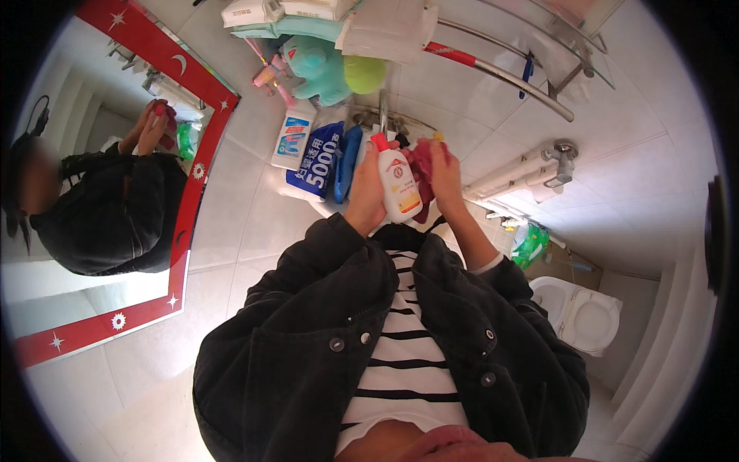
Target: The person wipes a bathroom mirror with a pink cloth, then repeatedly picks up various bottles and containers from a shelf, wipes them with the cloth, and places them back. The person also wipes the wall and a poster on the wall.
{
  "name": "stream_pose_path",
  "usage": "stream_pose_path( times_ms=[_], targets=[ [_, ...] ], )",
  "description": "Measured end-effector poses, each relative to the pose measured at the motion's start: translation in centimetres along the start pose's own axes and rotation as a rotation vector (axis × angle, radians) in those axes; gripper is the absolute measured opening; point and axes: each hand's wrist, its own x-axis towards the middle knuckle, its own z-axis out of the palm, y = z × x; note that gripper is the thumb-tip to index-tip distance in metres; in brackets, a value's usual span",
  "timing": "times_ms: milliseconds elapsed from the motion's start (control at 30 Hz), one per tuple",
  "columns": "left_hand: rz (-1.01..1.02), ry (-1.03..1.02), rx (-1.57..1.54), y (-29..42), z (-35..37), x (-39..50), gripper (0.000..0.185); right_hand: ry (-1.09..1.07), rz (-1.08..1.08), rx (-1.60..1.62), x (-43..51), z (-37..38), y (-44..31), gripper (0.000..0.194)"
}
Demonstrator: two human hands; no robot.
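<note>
My left hand point(367, 190) grips a white plastic bottle point(402, 187) with a red cap and a printed label, held upright before my chest. Bunched in my right hand point(445, 176) is a dark red cloth point(424, 164), close against the bottle's right side. Behind my hands a metal faucet point(383, 112) shows, with part of the white sink beneath largely hidden. Left of my left hand stand a blue printed bag point(319, 164), a blue item point(348, 164) that I cannot identify, and a white bottle with a blue label point(293, 138).
A red-framed mirror point(203, 124) hangs at left. Above the sink are a teal plush toy point(314, 66), packs of tissues point(309, 8) and a metal towel rail point(519, 86). A green bag point(529, 245) hangs at right, near a white toilet point(592, 317).
</note>
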Motion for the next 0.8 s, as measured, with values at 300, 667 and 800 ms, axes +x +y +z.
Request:
stream_pose_path(
  times_ms=[300,667,800],
  targets=[
    [-0.173,-0.25,-0.28,0.8,-1.4,0.7,0.06,-0.391,-0.802,-0.69,-5.6,2.7,-1.9,0.045],
    [-0.101,-0.102,-0.052,1.2,-1.6,0.3,0.063,-0.336,-0.805,-0.705,-5.8,3.7,-1.7,0.05],
    [-0.087,-0.02,0.024,0.0,-0.6,0.0,0.061,-0.072,-0.707,-0.499,-2.8,4.1,-1.0,0.038]
  ],
)
